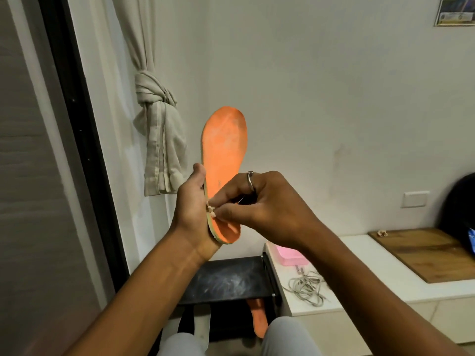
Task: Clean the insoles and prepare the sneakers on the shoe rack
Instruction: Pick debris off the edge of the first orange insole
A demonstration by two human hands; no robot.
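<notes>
Holding orange insole [226,147] upright, left hand [191,209]; right hand [259,206] pinches scrap [211,210] at edge.

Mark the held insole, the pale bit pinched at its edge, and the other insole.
held insole [226,150], head view: orange face, toe half.
pale bit [211,210], head view: the lump at the held insole's edge.
other insole [258,319], head view: orange face, mid-length.
</notes>
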